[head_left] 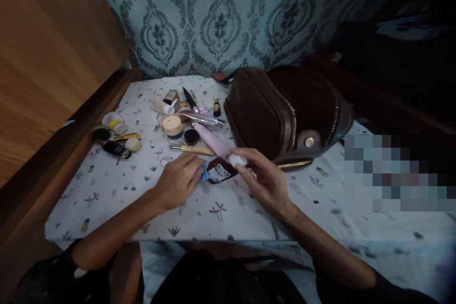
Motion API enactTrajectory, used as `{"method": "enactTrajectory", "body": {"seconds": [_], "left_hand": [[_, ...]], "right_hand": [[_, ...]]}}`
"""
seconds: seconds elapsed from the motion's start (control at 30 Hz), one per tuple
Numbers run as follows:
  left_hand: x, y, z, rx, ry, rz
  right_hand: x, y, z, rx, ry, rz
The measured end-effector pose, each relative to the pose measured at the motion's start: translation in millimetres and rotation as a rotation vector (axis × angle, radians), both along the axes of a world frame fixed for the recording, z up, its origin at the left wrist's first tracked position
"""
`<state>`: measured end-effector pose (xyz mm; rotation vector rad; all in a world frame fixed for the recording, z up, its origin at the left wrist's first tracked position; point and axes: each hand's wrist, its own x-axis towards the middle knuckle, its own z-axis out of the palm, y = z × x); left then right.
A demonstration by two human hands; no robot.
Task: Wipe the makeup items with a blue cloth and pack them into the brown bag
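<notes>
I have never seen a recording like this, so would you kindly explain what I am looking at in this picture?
There is no machine here: a person wears a camera on the head, so this single view looks forward and down at their own two bare hands. The left hand and the right hand hold a small dark red tube between them; the left grips its blue end, the right fingers its white cap. They work over a white printed tablecloth. Behind lies an open brown leather bag, and to the left are scattered cosmetics, such as a pale pink tube and a round peach jar.
</notes>
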<state>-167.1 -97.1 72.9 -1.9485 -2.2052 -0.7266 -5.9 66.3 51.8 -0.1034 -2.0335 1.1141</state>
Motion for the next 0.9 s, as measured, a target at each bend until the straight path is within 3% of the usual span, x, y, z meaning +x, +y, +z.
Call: {"method": "enactTrajectory", "body": {"seconds": [0.17, 0.27, 0.47, 0.63, 0.77, 0.9], "left_hand": [[8, 17, 19.0, 0.098, -0.166, -0.054], [14, 26, 22.2, 0.097, -0.231, -0.111], [5, 19, 4.6, -0.044, -0.334, -0.068], [-2, 11, -10.2, -0.035, -0.361, -0.024], [1, 11, -11.3, 0.002, -0.389, -0.015], [7, 8, -8.9, 0.040, -0.370, 0.012]], "right_hand": [[5, -2, -0.1, 0.026, -0.001, 0.076], [6, -2, -0.9, 0.066, 0.040, 0.101], [6, -2, 0.8, 0.100, 0.053, 0.076], [3, -3, -2.6, 0.071, 0.055, 0.033], [1, -4, -4.2, -0.003, 0.000, -0.027], [-5, -5, 1.9, 0.054, -0.019, -0.073]]}}
